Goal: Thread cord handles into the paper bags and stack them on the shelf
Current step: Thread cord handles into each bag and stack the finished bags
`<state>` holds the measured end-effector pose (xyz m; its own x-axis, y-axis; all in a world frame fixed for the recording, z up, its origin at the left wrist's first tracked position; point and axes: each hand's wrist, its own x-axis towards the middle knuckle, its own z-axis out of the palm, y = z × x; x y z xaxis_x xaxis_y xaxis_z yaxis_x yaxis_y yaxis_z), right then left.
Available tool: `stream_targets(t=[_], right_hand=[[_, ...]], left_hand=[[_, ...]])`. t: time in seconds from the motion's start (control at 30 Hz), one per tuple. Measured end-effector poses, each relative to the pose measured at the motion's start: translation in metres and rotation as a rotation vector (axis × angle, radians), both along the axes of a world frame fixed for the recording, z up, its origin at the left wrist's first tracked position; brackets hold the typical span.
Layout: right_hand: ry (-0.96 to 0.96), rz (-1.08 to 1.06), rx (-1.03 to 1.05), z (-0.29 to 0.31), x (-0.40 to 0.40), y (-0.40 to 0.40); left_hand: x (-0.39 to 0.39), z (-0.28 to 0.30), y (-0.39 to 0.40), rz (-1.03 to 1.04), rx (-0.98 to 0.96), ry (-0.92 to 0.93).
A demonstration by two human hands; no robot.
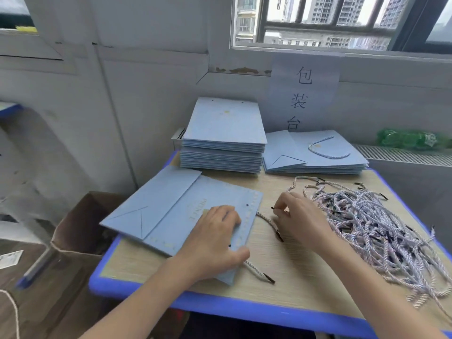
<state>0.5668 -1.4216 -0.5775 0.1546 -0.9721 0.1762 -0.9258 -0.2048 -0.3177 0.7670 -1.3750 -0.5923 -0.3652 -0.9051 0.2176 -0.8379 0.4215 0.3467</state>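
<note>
Two hands work here: our left hand (215, 237) lies flat on the near bag (181, 216), steadying it, while our right hand (299, 222) pinches a cord (267, 221) tip. We should aim it squarely at the hole (247, 205), keeping the bag still.
</note>
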Motion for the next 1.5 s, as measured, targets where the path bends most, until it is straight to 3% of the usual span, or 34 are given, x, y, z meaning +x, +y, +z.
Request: stream_targets(t=[0.17,0.27,0.5,0.7,0.9,1.1,1.3,1.5], right_hand=[[-0.333,0.273,-0.009,0.007,0.039,-0.005],[-0.534,0.416,0.048,0.008,0.057,-0.005],[-0.361,0.646,0.038,-0.008,0.065,0.005],[-0.296,0.621,-0.017,-0.014,0.074,0.008],[-0.412,0.582,0.019,-0.013,0.074,0.009],[-0.317,0.611,-0.044,-0.017,0.073,0.011],[-0.56,0.397,-0.158,-0.004,0.056,0.014],[-0.462,0.425,-0.032,-0.008,0.067,0.021]], left_hand=[[0.019,-0.007,-0.001,0.153,-0.144,0.061],[0.028,-0.011,0.007,0.182,-0.09,0.008],[0.03,-0.014,0.01,0.169,-0.063,0.047],[0.03,-0.019,0.011,0.177,-0.083,0.061],[0.029,-0.019,0.011,0.179,-0.088,0.095],[0.029,-0.018,0.011,0.183,-0.094,0.137],[0.036,-0.013,0.013,0.253,-0.062,0.391],[0.04,-0.009,0.017,0.403,0.014,0.642]])
